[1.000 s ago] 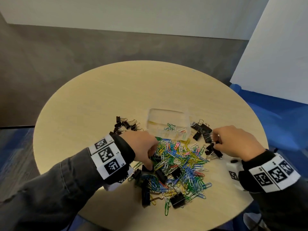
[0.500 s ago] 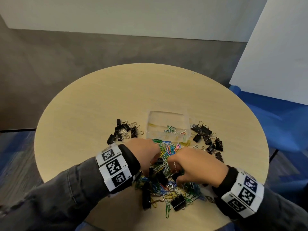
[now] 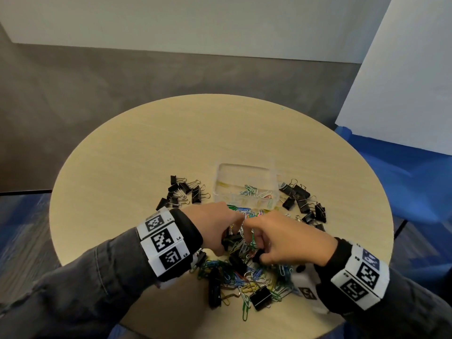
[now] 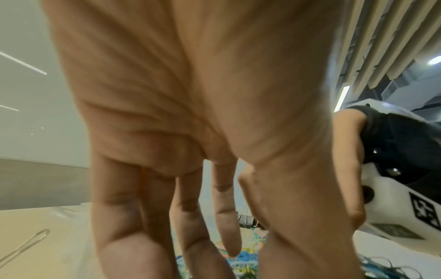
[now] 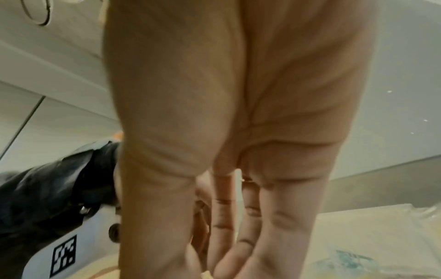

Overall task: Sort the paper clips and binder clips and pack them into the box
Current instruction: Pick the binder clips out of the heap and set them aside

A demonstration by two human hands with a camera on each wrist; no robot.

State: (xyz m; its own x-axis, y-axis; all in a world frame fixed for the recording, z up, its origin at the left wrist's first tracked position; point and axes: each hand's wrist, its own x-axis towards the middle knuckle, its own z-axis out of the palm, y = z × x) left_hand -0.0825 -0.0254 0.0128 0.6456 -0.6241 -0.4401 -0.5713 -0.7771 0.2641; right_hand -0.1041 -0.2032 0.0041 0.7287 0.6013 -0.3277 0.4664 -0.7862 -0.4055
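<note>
A clear plastic box [image 3: 273,189] stands mid-table with a few paper clips inside. In front of it lies a mixed pile of coloured paper clips [image 3: 247,275] with black binder clips [image 3: 260,298] among them. Both hands reach down into the pile's far part, almost touching. My left hand [image 3: 227,241] curls its fingers down around a black binder clip [image 3: 230,238] tangled with clips. My right hand [image 3: 256,252] pinches another black binder clip [image 3: 257,257] between thumb and fingers. The wrist views show only fingers [image 4: 229,236] pointing down; the tips are hidden.
Sorted binder clips lie in two groups, one left of the box [image 3: 181,194] and one right of it [image 3: 303,201]. The round wooden table [image 3: 171,143] is bare at the back. A white panel [image 3: 403,81] leans at the right over blue floor.
My right hand has come left from the right binder-clip group into the pile, meeting the left hand. The left hand has stayed in the pile.
</note>
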